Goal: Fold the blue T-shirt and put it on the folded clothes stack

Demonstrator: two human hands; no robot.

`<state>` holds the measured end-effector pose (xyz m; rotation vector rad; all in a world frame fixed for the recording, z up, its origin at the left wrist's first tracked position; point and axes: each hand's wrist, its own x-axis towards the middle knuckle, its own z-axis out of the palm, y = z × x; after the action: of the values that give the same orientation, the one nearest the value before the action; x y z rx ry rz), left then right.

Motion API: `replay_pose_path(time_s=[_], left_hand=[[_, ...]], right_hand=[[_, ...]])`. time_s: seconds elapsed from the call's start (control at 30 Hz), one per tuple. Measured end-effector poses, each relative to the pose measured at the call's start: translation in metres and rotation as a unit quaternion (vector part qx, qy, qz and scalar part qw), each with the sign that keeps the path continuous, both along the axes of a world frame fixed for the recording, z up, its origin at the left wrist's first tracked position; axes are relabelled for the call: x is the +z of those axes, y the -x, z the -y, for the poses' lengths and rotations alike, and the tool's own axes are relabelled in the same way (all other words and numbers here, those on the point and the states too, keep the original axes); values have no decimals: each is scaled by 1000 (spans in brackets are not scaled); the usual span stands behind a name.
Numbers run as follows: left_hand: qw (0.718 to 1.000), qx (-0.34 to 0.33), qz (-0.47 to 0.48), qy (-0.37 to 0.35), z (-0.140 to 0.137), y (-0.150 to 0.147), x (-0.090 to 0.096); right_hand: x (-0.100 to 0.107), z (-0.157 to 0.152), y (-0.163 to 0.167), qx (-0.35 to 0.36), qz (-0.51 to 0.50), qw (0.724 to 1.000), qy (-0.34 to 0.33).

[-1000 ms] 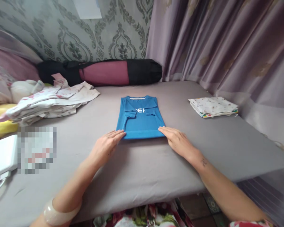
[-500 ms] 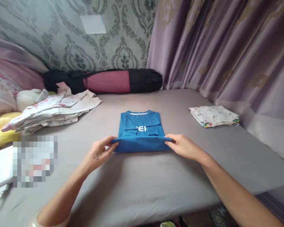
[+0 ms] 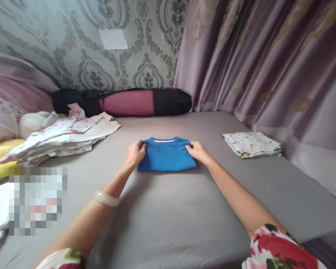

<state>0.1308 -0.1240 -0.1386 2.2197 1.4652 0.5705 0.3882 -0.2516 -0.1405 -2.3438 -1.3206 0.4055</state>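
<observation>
Now we pinched the flat blue cloth shirt point(image 3: 168, 157), left hand point(image 3: 136, 152) and right hand point(image 3: 198, 151) beside its round collar point(image 3: 164, 141); its bottom had flipped up, seemingly almost folded.

Left hand point(image 3: 135, 153): small dark marks point(image 3: 137, 151) on the back, just behind the grip, too small to read. Bangle point(image 3: 106, 198) on left forearm point(image 3: 84, 228), next back from that grip: pale, milky, smooth plain band, rounded, catching some light. Left sleeve point(image 3: 63, 260), farthest back from left grip: floral print, white ground, olive-green leaf patch, red and near-black bits, mostly cut off by frame edge. Right hand point(image 3: 198, 152) and right forearm point(image 3: 235, 190) bare back to the sleeve. Right sleeve point(image 3: 281, 250), farthest back from right grip: similar print, more showing; big red bloom, pink and white petals, green and dark patches, wavy edge.
</observation>
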Motion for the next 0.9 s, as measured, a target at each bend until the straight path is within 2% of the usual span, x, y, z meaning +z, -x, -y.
replay_pose_path(time_s=[0.23,0.5,0.9], left_hand=[[998,33,-59,-16,-12,-21,-11],[993,55,-98,-26,-14,-32,-14],[986,85,-129,-63,-18,-41,-32]], right_hand=[[5,-23,13,-48,82,994,52],[3,-33,25,-92,90,991,45],[-16,-43,25,-131,138,982,22]])
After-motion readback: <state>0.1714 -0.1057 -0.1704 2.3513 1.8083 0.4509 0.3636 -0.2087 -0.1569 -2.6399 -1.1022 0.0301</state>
